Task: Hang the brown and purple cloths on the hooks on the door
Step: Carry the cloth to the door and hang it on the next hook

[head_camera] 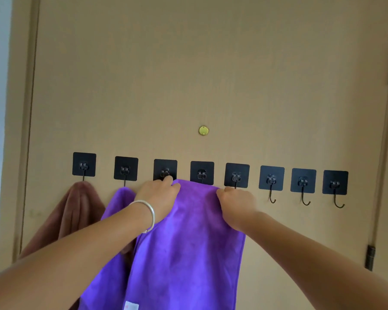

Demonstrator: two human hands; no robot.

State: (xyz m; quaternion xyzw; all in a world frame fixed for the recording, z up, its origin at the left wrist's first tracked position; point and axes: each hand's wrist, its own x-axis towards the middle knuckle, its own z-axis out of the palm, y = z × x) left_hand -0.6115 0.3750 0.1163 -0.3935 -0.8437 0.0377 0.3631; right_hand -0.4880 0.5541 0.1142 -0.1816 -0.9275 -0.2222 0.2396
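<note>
So: beige door (pixel 188 74) carries a row of eight black square adhesive hooks (pixel 272 178) running left to right, sloping slightly down toward the door's right edge. Brown cloth (pixel 76 211) hangs from the first hook (pixel 84 164), nearest the left edge, draped down in folds. One purple cloth (pixel 117 220) hangs from the second hook (pixel 126 168), just beside the brown one, partly behind the left forearm. A second purple cloth (pixel 188 242) is held flat against the door, its top edge stretched across the third hook (pixel 165 170), fourth hook (pixel 202 173) and fifth hook (pixel 237 175), covering the wire parts of at least the fourth. Left hand (pixel 159 193) grips the cloth's upper left corner, fingers curled over the edge right at the third hook; silver bangle (pixel 147 214) on that wrist. Right hand (pixel 235 204) pinches the upper right corner in curled fingers, just below the fifth hook. Can't tell whether the cloth is actually caught on any hook. White label (pixel 131 306) shows near the cloth's bottom edge. Last three hooks toward the right edge are bare, wire ends visible. Small round brass peephole cover (pixel 203 130) sits above the row, over the fourth hook. Dark hinge (pixel 370 257) at the door's right edge, lower down.
</note>
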